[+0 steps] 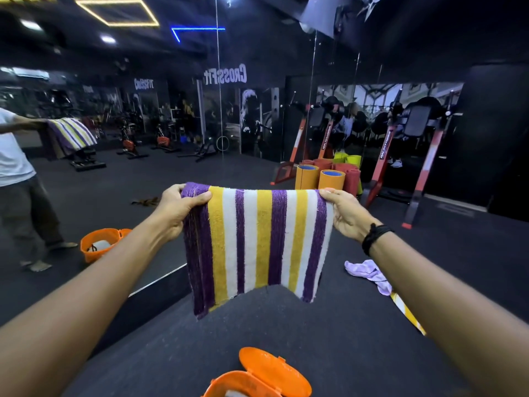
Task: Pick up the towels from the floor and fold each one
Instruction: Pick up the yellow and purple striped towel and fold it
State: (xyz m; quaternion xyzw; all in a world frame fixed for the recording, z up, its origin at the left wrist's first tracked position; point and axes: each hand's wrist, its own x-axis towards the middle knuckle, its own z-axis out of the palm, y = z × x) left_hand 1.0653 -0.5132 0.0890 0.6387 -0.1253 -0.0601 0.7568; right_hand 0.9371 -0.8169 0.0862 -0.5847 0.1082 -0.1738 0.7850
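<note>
— What did you have in your hands at that moment?

— I held a striped towel (254,242), with purple, yellow and white stripes. It was up in the air before me, off the floor (286,333). My left hand (174,209) pinched its top left corner, the thumb lying on the front of the cloth. My right hand (345,214) pinched the top right corner in the same way. Both arms were stretched out, and the hands were well apart, so the top edge was pulled almost straight.

— And how did the towel hang?

— It hung down from the two corners. It looked doubled over, because the lower edge was not even: the left side reached lower, and in the middle there was a notch.

— Were other towels still down?

— Yes. A lilac cloth (369,275) lay crumpled on the floor to my right, just beside my forearm. Below it a yellow-and-white piece (406,312) showed, partly hidden by my arm, so I could not tell what it was.

— What else was near you?

— An orange box (257,376) with its lid open stood on the floor just under me. On my right wrist was a black band (373,237). In front was a mirror wall (143,173), and in it I saw the towel and the box again. Rolled mats (329,176) stood further back.
</note>
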